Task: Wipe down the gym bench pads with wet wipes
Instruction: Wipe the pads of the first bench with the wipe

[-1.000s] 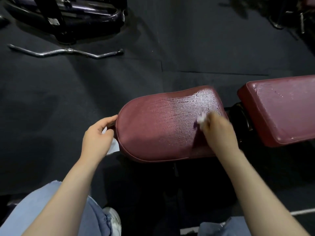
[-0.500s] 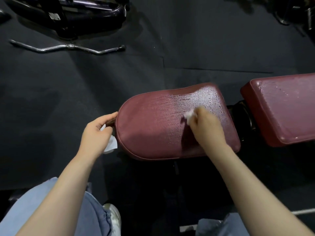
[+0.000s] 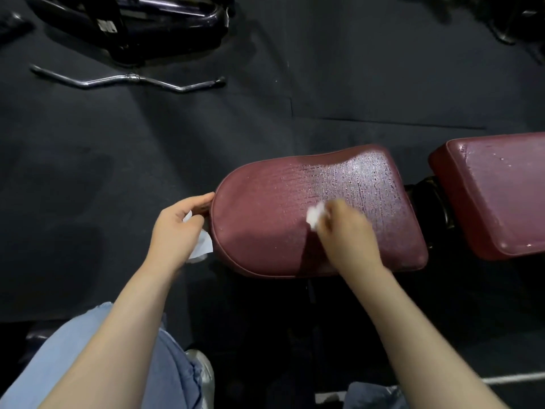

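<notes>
Fingers of my right hand (image 3: 348, 234) are curled round a crumpled white wipe (image 3: 315, 215), which pokes out past my knuckles and presses on the maroon seat pad (image 3: 265, 225) of the bench, a little right of its middle. The pad's far right part shines with wet streaks and beads; its rounded left end looks dull and dry (the hand throws a dark shadow just to its left).

My left hand (image 3: 177, 228) sits at that rounded left end, its thumb touching the pad's edge, fingers curled round something white (image 3: 203, 246) that shows below the palm; I cannot tell whether it is a packet or another wipe.

To the right, across a gap where dark metal frame parts (image 3: 430, 199) show, lies the second maroon pad (image 3: 501, 196), with a few small specks glinting on its top.

Both forearms are bare. My light blue jeans (image 3: 88, 364) and a pale shoe (image 3: 203, 373) fill the lower left corner. The floor (image 3: 118, 172) is black matting with a seam running across it. A bent chrome bar (image 3: 129, 79) lies on it at the upper left, near the black base of another machine (image 3: 141, 22).
</notes>
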Tool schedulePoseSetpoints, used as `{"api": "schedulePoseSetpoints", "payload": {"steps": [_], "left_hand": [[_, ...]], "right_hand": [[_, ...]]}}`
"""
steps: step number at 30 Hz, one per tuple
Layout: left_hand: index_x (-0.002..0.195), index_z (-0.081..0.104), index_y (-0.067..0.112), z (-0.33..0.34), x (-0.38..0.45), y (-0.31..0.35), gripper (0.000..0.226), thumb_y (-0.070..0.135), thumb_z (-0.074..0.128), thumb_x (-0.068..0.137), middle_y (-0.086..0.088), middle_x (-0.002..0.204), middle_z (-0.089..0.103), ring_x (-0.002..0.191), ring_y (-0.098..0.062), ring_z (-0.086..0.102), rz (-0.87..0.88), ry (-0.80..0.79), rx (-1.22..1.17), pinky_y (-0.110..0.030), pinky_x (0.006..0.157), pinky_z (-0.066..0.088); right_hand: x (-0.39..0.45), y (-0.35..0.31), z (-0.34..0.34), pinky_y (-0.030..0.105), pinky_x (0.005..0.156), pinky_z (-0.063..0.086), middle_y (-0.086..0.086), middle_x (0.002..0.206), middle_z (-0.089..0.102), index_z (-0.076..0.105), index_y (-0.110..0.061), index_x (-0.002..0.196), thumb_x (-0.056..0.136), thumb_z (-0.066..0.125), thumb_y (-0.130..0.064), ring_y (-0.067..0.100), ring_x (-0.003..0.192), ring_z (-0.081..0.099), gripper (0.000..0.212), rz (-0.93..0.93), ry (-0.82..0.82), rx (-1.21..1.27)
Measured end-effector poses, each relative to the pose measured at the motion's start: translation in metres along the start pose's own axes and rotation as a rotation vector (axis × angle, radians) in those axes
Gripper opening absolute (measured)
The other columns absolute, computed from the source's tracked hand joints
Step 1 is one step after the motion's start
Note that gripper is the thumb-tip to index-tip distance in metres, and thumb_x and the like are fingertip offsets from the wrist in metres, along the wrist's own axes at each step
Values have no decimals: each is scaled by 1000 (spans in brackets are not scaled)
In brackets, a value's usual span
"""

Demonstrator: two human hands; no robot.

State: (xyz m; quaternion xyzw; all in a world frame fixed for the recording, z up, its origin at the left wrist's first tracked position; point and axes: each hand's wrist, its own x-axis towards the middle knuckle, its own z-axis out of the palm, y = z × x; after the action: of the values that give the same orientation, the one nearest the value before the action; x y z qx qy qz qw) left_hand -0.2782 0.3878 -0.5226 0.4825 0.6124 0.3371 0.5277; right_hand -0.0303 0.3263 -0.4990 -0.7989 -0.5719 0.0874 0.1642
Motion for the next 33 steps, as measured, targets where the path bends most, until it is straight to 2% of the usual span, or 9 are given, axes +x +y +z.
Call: {"api": "schedulePoseSetpoints", "payload": {"steps": [5, 8, 11, 14, 16, 19, 26, 30, 33], "left_hand": [[112, 73, 34, 4, -3, -4, 64, -10, 41, 79, 21, 109, 72, 112, 2, 62, -11, 16, 14, -33, 108, 44], [116, 72, 33, 1, -3, -4, 66, -11, 40, 79, 21, 111, 71, 114, 3, 61, -28, -11, 15, -32, 109, 43], [116, 72, 30, -1, -1, -5, 67, -13, 38, 78, 20, 112, 71, 114, 2, 61, -23, -30, 12, -32, 109, 42], [109, 74, 35, 0, 0, -3, 66, -12, 39, 78, 20, 109, 72, 112, 1, 63, -22, -8, 15, -34, 108, 44], [105, 74, 40, 3, -2, -2, 66, -10, 40, 78, 21, 108, 72, 110, 2, 63, -12, 0, 19, -34, 107, 45], [111, 73, 40, 7, -3, -4, 63, -5, 42, 78, 24, 111, 70, 112, 4, 61, 8, 25, 62, -34, 108, 44], [104, 72, 45, 4, -3, -4, 66, -8, 42, 77, 25, 109, 71, 111, 5, 62, -16, 24, 20, -33, 107, 45], [106, 73, 41, 8, -3, -5, 62, -6, 43, 79, 24, 109, 71, 111, 4, 62, -24, 40, -6, -34, 108, 44], [109, 73, 40, 10, -4, -7, 62, -5, 44, 79, 24, 111, 70, 114, 3, 61, -17, 45, -11, -34, 108, 44]], "right_hand": [[107, -30, 19, 39, 72, 41, 19, 106, 66, 54, -4, 107, 100, 41, -25, 39, 96, 61, 26, 19, 30, -103], [27, -10, 18, 40, 61, 46, 17, 89, 67, 57, -6, 102, 91, 52, -22, 39, 77, 64, 20, -102, 21, -99], [-60, 1, 8, 33, 44, 43, 9, 65, 62, 59, -10, 85, 82, 44, -27, 33, 54, 61, 23, -188, 9, -49], [-4, -14, 11, 38, 57, 46, 15, 81, 67, 59, -8, 95, 88, 35, -41, 37, 71, 64, 42, -170, -12, -77], [61, -30, 25, 38, 66, 40, 17, 99, 67, 54, -8, 105, 96, 37, -37, 39, 90, 63, 35, -104, -7, -73], [111, -58, 33, 35, 67, 33, 16, 105, 66, 52, -7, 106, 98, 43, -23, 38, 97, 61, 20, -51, -15, -74], [-69, -27, 17, 29, 40, 38, 1, 62, 60, 57, -17, 80, 81, 44, -30, 27, 52, 60, 19, -227, -2, -41], [31, -57, 28, 35, 62, 35, 10, 91, 66, 54, -13, 100, 95, 39, -35, 33, 84, 64, 27, -197, -54, -112], [102, -82, 42, 33, 65, 28, 14, 103, 65, 52, -7, 105, 97, 42, -23, 36, 96, 60, 20, -130, -62, -20]]}}
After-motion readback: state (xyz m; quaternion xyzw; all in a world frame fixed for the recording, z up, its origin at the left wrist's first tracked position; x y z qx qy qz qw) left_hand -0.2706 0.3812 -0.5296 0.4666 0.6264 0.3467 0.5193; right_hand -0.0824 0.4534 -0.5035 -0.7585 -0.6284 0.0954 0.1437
